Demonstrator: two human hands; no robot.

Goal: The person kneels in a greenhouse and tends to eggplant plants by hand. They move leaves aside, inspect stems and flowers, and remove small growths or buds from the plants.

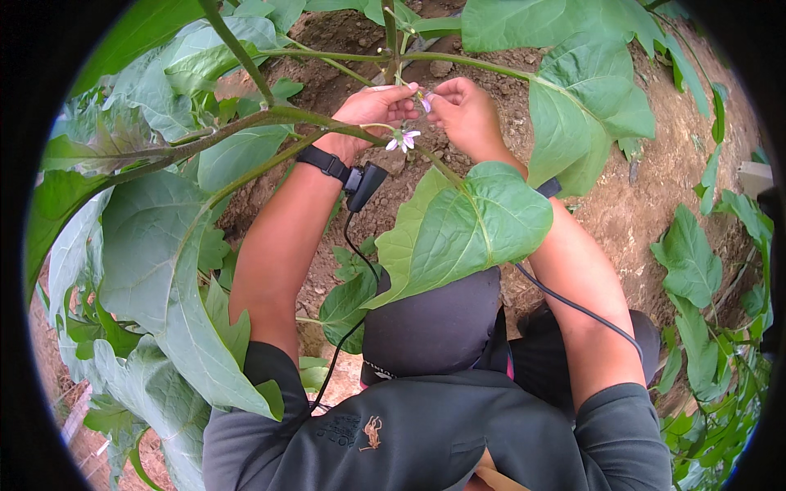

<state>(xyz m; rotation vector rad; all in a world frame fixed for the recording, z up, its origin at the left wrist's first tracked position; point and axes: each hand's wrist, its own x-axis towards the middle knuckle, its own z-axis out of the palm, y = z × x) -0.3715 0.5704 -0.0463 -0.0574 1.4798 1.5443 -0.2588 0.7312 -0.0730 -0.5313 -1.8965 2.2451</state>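
Note:
Both hands meet at a small purple eggplant flower (424,103) near the plant's upright stem (390,37). My left hand (377,107) pinches at the flower's stalk side with thumb and forefinger, the other fingers curled. From the right, my right hand (460,113) has its thumb and fingertips at the petals; its far fingers are partly hidden. A second, open pale-purple flower (403,140) hangs from a branch just below my left hand, untouched. A strapped wrist camera (365,184) sits on my left wrist; a leaf partly covers the device on my right wrist.
Thick branches (282,113) cross in front of my left wrist. Large eggplant leaves (153,264) crowd the left, and one broad leaf (479,227) hangs between my forearms. Another leaf (583,104) is beside my right hand. Black cables (577,307) run along both arms. Brown soil (319,245) lies below.

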